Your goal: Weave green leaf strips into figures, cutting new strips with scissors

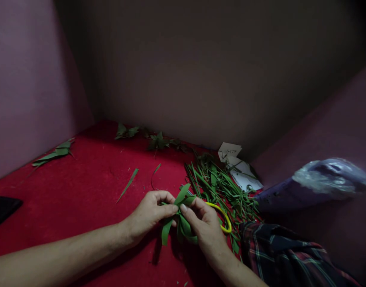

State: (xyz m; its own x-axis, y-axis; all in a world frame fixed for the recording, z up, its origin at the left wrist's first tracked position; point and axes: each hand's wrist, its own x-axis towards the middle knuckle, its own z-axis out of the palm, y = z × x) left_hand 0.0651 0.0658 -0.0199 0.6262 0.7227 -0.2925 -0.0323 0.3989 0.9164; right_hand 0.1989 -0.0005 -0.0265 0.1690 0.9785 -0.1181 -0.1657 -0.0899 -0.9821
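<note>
Between my two hands is a small bunch of broad green leaf strips [183,228], with ends fanning out above and below the fingers. My left hand [154,209] pinches it from the left, thumb pressed on the middle. From the right, my right hand [205,223] pinches the same strips, its thumb tip close to the left one. The fingers partly cover where the strips meet. Just behind my right hand lies a pair of scissors with a yellow handle [226,221], partly hidden by the hand.
A heap of cut green leaves [219,183] lies on the red surface [96,191], beside white papers [244,175]. Folded leaf pieces [59,152] rest along the back and left. A plaid cloth [278,247], a purple plastic-wrapped thing [317,181] and a dark flat object [3,209] flank the area.
</note>
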